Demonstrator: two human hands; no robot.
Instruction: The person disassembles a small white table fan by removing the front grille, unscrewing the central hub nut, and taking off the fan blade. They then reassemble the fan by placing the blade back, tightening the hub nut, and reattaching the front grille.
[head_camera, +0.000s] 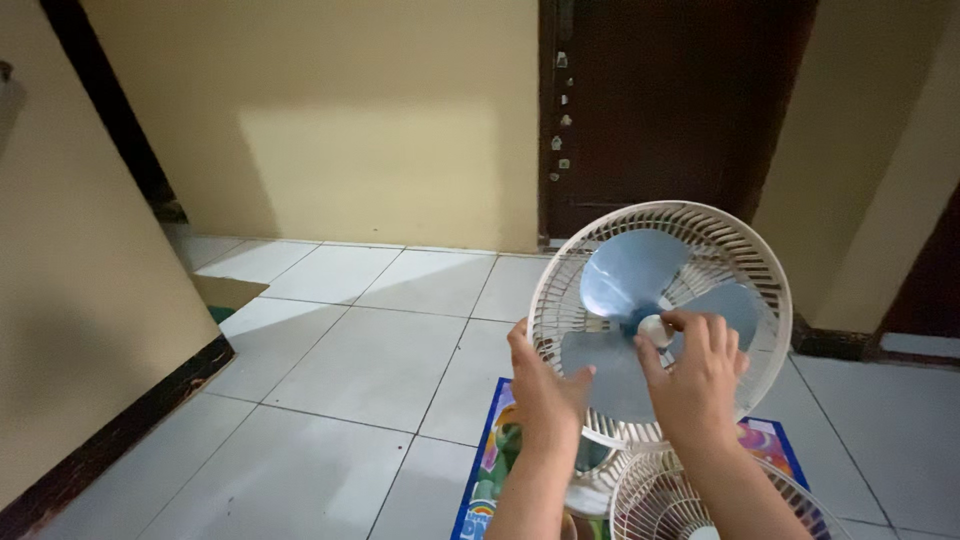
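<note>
fan (660, 320) stands upright over a colourful mat (490, 470) on the tiled floor (330, 370), front grille (700, 500) lying off below. left hand (545, 385) braces a blue blade (610, 370), fingers partly curled. right hand (695, 375) pinches the white hub cap (655, 330). likely light, thin plastic; blades flex, grille ribs brittle. grip rim or hub, not blade tips.

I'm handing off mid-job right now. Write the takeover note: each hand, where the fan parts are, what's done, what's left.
Left hand: steadying the blue fan blade at its lower left.
Right hand: fingers pinching the white hub cap at the blade's centre.
Rear guard: upright, blade seated inside it.
Front guard: already off, lying on the colourful mat on the tiled floor.
Left: hub cap and blade are both still on.
</note>
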